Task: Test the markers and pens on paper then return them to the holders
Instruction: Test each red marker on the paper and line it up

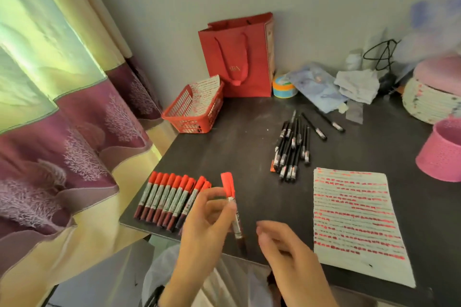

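My left hand (208,217) pinches a red-capped marker (233,204), cap pointing up, above the dark table's front edge. My right hand (282,244) hovers just right of the marker's lower end, fingers loosely curled and holding nothing. A row of several red markers (169,197) lies at the table's front left corner. A heap of black pens (291,147) lies mid-table. A sheet of paper (356,222) covered in red test strokes lies at the right. A red plastic basket (194,109) with a marked sheet inside stands at the back left. A pink holder (441,152) stands at the right edge.
A red paper bag (239,57) leans against the wall behind the basket. Tape rolls (283,87), cloths (356,85) and a woven lidded basket (431,97) crowd the back right. A curtain (62,107) hangs left of the dark table (237,144).
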### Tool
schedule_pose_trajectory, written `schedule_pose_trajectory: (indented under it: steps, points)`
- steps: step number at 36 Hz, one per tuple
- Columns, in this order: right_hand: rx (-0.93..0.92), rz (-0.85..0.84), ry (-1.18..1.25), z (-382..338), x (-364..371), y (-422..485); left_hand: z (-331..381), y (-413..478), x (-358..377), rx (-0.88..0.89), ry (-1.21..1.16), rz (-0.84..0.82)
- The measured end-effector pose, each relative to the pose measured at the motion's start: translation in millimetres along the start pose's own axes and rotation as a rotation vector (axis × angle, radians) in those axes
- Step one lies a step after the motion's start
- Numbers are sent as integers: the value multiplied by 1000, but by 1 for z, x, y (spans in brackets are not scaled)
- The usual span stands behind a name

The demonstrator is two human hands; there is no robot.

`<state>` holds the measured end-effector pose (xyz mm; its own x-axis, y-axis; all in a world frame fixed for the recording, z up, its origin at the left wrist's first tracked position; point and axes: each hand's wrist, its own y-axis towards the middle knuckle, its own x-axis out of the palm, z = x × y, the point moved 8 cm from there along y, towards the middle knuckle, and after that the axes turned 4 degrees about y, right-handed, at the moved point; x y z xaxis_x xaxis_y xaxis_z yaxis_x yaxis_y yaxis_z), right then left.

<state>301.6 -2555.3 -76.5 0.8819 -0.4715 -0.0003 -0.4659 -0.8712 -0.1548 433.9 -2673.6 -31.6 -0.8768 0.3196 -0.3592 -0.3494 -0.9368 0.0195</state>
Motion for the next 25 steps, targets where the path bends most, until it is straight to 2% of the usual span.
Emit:
schedule_pose_trajectory:
  steps: [5, 8, 15, 20, 25]
  points:
    - [-297, 55, -517, -14, 5, 28, -18, 52, -24, 78, 768, 61]
    - [-312, 51, -680, -7, 12, 48, -35, 66, -14, 93, 1026, -2]
    - [-214, 28, -791, 18, 18, 64, -55, 77, -4, 114, 1247, -51]
    - [-209, 27, -794, 22, 14, 65, -48, 91, -8, 329, 1165, -2]
    - [-227, 10, -875, 26, 20, 62, -68, 119, -7, 336, 1183, -180]
